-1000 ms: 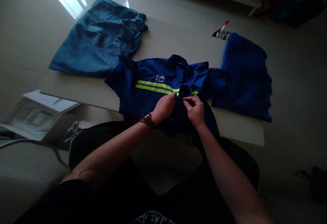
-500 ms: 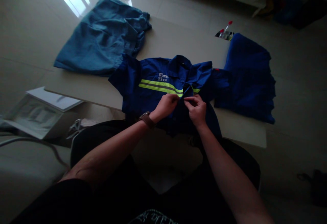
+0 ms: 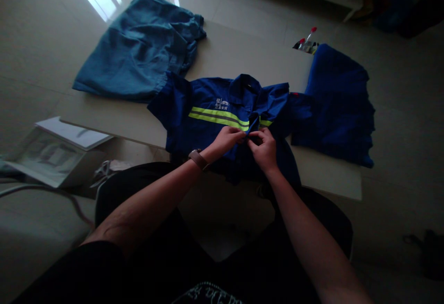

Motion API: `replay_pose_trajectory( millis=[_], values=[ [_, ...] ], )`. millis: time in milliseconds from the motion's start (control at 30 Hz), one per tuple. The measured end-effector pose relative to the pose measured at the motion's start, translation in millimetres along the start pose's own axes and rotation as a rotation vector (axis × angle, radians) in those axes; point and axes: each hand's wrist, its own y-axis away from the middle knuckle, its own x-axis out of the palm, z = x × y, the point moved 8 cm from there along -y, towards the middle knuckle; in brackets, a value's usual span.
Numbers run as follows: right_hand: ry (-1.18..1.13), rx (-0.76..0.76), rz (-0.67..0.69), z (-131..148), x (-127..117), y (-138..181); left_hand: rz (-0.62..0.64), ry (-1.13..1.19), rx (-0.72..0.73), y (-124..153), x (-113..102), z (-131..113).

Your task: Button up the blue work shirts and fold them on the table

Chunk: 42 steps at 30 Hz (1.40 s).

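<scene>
A dark blue work shirt (image 3: 208,92) lies front up across the near edge of the table, its collar pointing away from me. A yellow-and-grey reflective band crosses its chest below white printed lettering. My left hand (image 3: 227,141), with a brown-strapped watch at the wrist, pinches one front edge of the shirt just under the band. Close beside it, my right hand (image 3: 264,149) pinches the opposite front edge, fingertips almost touching the left ones. Any button between the fingers is too dark and small to make out.
Teal folded clothing (image 3: 138,49) covers the table's left end. Blue folded clothing (image 3: 338,109) lies on the right, by red-capped items (image 3: 307,40) at the far edge. A white box-like object (image 3: 58,151) stands below the left side of the pale table (image 3: 249,54).
My right hand has moved slightly left, bringing its fingertips closer to my left hand's at the shirt front. The other clothing stays where it was.
</scene>
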Motion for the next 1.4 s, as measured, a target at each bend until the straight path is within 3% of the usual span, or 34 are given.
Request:
replay_pose_trajectory(
  millis=[100,333,667,933,1100,1267,1400],
  values=[
    [0.020,0.013,-0.007,-0.4,-1.1,-0.6,-0.015,0.064,-0.019,1.9,0.5,1.5],
    [0.047,0.018,0.009,-2.8,0.0,-1.4,0.007,-0.077,0.065,4.1,0.4,-6.4],
    [0.079,-0.002,0.037,0.7,0.8,-1.9,-0.111,-0.054,0.089,-1.2,-6.9,6.6],
    [0.099,-0.038,0.022,6.0,-0.9,-1.4,-0.136,-0.213,0.252,10.8,-5.5,-11.8],
    [0.049,-0.071,-0.014,7.6,-0.7,1.2,-0.152,-0.157,0.233,7.1,-5.2,-7.9],
    [0.005,0.009,-0.057,-4.5,1.7,5.5,-0.187,-0.231,0.201,12.0,-5.5,-10.7],
    [-0.092,0.167,-0.094,-25.3,1.6,4.7,-0.166,-0.293,0.193,16.2,-2.7,-14.9]
  ],
)
